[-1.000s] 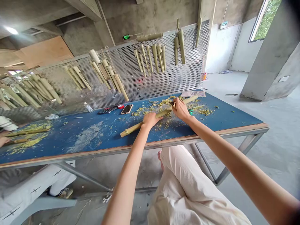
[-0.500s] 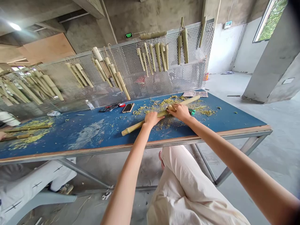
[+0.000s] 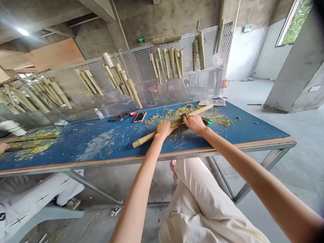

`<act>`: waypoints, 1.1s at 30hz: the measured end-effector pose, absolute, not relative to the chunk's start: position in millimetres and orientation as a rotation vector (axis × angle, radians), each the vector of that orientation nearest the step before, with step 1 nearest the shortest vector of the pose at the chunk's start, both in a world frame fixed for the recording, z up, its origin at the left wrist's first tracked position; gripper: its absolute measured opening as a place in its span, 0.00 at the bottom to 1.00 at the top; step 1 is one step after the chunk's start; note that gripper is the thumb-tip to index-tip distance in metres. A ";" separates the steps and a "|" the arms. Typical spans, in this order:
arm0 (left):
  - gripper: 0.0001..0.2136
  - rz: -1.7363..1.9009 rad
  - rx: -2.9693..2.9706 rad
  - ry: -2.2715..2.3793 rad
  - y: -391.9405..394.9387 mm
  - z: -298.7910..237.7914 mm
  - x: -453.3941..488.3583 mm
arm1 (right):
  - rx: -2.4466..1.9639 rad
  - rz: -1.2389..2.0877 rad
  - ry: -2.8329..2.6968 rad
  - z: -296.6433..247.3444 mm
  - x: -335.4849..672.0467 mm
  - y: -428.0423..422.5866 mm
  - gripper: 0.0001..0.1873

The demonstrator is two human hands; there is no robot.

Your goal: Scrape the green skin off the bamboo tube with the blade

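A pale green bamboo pole [image 3: 148, 137] lies slantwise on the blue table, its near left end toward the front edge. My left hand [image 3: 165, 129] is wrapped over the pole near its middle and presses it to the table. Just to the right, my right hand [image 3: 194, 123] is closed on a dark, flat blade-like piece [image 3: 183, 116] that rests against the top of the pole. Most of that piece is hidden under my fingers. Beside my right hand shows a green-handled thing [image 3: 207, 120]; whether I touch it cannot be made out. Bamboo shavings [image 3: 188, 109] lie around the pole.
On the blue table [image 3: 101, 145] are a phone [image 3: 140, 117], a red and black tool bundle [image 3: 121, 116] and a small bottle [image 3: 99, 113]. Bamboo pieces [image 3: 174, 62] hang on the perforated metal panel [image 3: 162, 91] behind. At far left, a person's hand [image 3: 3, 147] touches another pole.
My right hand has shifted slightly along the pole, and the flat piece under its fingers looks dark now instead of pale. My left hand keeps its hold. The view has moved a little.
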State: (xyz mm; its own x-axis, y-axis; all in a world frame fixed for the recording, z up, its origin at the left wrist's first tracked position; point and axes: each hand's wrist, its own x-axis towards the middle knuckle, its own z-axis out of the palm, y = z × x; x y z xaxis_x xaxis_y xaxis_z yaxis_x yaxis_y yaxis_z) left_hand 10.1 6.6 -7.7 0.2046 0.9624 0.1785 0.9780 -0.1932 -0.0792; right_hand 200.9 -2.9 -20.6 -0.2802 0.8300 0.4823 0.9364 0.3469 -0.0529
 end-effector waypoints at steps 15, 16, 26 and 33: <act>0.31 -0.153 -2.295 -1.845 6.1 -8.2 9.5 | -1.304 -0.161 -2.095 -39.7 206.6 20.7 0.13; 0.31 -0.155 -2.296 -1.845 5.9 -8.1 9.6 | -1.277 -0.138 -2.111 -41.4 208.8 23.8 0.12; 0.30 -0.112 -2.263 -1.822 2.8 -6.8 8.8 | -1.150 0.018 -1.978 -42.1 214.6 25.1 0.14; 0.29 -0.126 -2.203 -1.814 2.2 -7.1 9.5 | -1.180 0.226 -1.684 -40.3 219.1 30.4 0.27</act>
State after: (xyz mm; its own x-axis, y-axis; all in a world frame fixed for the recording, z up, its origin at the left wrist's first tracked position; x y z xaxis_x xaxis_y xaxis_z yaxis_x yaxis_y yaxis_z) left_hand 9.5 2.2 -7.1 0.2061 0.9473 0.2452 0.9721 -0.1695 -0.1623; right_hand 219.1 30.4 -40.3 0.0032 0.7820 0.6232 0.5899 0.5018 -0.6327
